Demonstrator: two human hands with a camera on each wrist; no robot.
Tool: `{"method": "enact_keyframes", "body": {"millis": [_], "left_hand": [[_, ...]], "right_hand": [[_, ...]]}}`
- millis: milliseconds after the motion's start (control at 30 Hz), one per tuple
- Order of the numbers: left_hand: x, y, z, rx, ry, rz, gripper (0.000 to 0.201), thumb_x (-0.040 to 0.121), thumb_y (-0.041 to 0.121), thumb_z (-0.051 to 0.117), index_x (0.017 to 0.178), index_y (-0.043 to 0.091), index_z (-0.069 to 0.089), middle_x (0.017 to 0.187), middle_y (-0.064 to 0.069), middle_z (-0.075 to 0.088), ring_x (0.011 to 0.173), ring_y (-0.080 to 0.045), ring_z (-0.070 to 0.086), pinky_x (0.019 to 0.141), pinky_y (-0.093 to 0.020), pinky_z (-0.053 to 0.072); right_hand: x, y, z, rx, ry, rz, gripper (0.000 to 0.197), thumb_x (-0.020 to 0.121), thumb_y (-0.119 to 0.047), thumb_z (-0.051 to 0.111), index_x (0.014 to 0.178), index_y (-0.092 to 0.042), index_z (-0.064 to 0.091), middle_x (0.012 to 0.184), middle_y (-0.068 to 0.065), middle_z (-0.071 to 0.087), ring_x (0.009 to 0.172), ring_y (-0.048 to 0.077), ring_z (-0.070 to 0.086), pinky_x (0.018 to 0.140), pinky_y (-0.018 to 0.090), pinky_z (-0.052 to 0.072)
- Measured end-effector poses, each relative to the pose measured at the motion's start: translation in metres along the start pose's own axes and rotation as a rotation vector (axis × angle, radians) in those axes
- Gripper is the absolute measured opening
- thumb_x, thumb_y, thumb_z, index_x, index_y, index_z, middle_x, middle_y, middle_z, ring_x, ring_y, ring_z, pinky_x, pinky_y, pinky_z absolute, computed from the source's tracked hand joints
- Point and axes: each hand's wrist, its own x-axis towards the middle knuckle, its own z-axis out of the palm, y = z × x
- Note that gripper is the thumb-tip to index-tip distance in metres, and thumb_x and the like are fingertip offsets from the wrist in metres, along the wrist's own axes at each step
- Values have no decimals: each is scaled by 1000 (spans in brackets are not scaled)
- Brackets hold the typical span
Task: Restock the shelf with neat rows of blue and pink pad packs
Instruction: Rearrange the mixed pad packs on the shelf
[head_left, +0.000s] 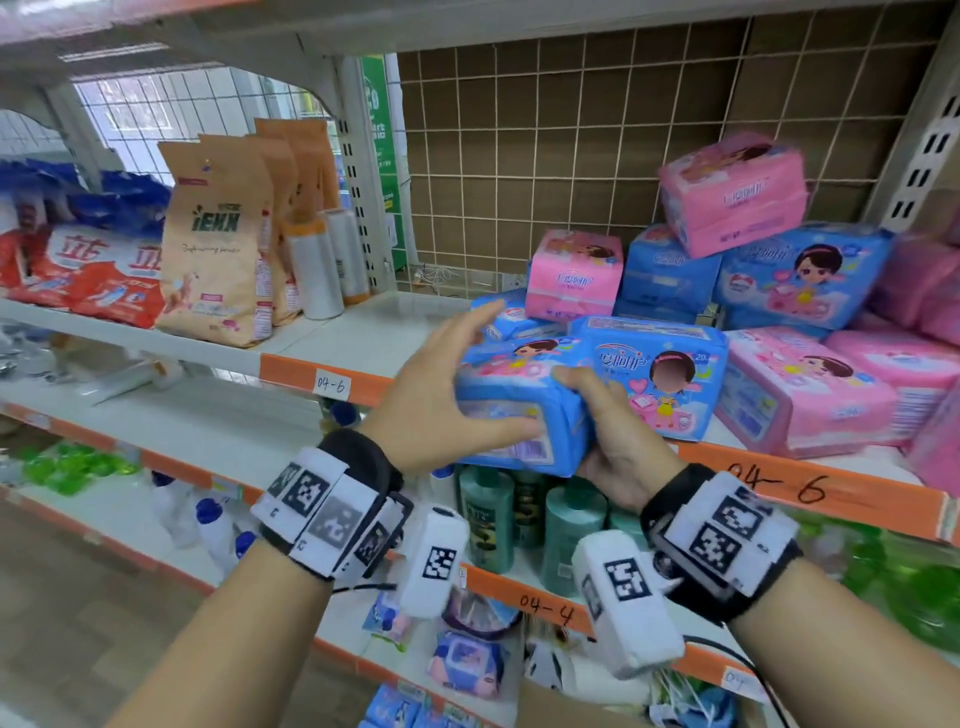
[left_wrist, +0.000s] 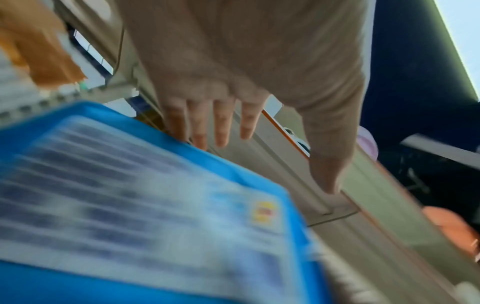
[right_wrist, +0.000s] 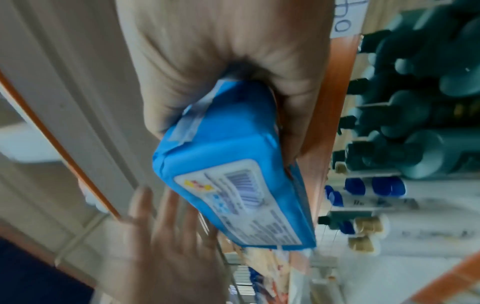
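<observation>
My right hand (head_left: 592, 410) grips the right end of a blue pad pack (head_left: 519, 410), thumb on top, just in front of the shelf's orange front edge (head_left: 831, 493). The left hand (head_left: 488, 364) is at the pack's left end, thumb along its label face and fingers stretched out above. In the left wrist view those fingers (left_wrist: 205, 127) are straight and touch the pack's (left_wrist: 130, 205) edge. The right wrist view shows the pack (right_wrist: 233, 164) wedged in my right palm (right_wrist: 233, 61). On the shelf lie another blue pack (head_left: 660, 374), pink packs (head_left: 810, 395) and a loose heap of both colours (head_left: 735, 192).
Left of the packs is a bare stretch of shelf board (head_left: 363, 332), then white rolls (head_left: 317, 270), tan detergent bags (head_left: 215, 244) and red bags (head_left: 104, 280). A wire grid (head_left: 571, 130) backs the shelf. Green bottles (head_left: 488, 519) stand on the shelf below.
</observation>
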Motion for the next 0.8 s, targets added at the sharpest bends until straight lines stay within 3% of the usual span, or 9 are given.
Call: {"method": "enact_keyframes", "body": {"millis": [100, 167, 200, 267, 400, 500, 667, 733, 800], "left_hand": [[-6, -22, -11, 444, -1, 0, 118, 46, 63, 80, 133, 50, 1, 147, 9, 25, 136, -8, 18, 113, -36, 17], [-11, -32, -2, 681, -76, 34, 125, 47, 62, 80, 137, 44, -6, 153, -6, 19, 141, -26, 14, 113, -52, 14], [-11, -36, 4, 725, -79, 65, 123, 50, 56, 82, 140, 43, -2, 149, -13, 26, 137, -34, 22, 110, -54, 20], [-3, -39, 7, 674, -72, 54, 115, 56, 42, 83, 141, 41, 7, 134, -16, 39, 123, -36, 37, 102, -45, 31], [23, -45, -13, 375, -152, -195, 113, 55, 29, 88, 145, 32, 21, 129, -7, 39, 120, -22, 37, 102, -31, 32], [43, -43, -25, 411, -208, -225, 112, 52, 23, 89, 146, 24, 27, 135, -7, 42, 120, -21, 42, 100, -27, 34], [79, -42, -18, 655, -413, -224, 113, 57, 28, 87, 147, 26, 19, 144, -5, 35, 128, -23, 37, 100, -28, 33], [93, -43, -5, 842, -483, -212, 107, 66, 27, 81, 148, 25, 13, 148, -8, 29, 132, -28, 32, 107, -38, 32], [102, -43, 9, 985, -515, -247, 102, 73, 30, 73, 149, 25, 5, 154, -9, 16, 139, -31, 19, 111, -52, 22]], "right_hand": [[-5, -13, -6, 152, -166, 154, 43, 74, -38, 62, 111, -15, 62, 102, 11, 70, 83, 25, 69, 63, 38, 57], [-6, -16, -6, 220, -211, 199, 49, 72, -43, 61, 112, -14, 64, 104, 12, 70, 83, 25, 69, 62, 35, 58], [-6, -17, -5, 240, -223, 223, 50, 75, -45, 60, 115, -14, 63, 108, 13, 69, 86, 26, 69, 62, 35, 58], [-6, -18, -4, 240, -224, 273, 52, 81, -50, 55, 117, -13, 62, 106, 13, 70, 84, 27, 69, 58, 33, 58], [-3, -24, -15, -114, -125, 323, 64, 81, -68, 40, 93, -8, 57, 61, 13, 64, 42, 20, 59, 38, 20, 47], [-2, -28, -22, -296, -6, 119, 37, 86, -55, 49, 91, -18, 48, 58, 5, 60, 39, 14, 54, 38, 18, 43], [-5, -45, -35, -564, 150, -344, 8, 86, -16, 61, 80, -17, 56, 72, 0, 55, 51, 7, 53, 47, 16, 42], [-2, -59, -48, -889, 261, -632, 6, 82, -12, 64, 84, -14, 59, 77, -1, 52, 67, 11, 51, 59, 16, 39], [2, -75, -61, -1253, 330, -804, 16, 80, -13, 67, 94, -8, 61, 89, 2, 50, 89, 18, 48, 75, 19, 31]]}}
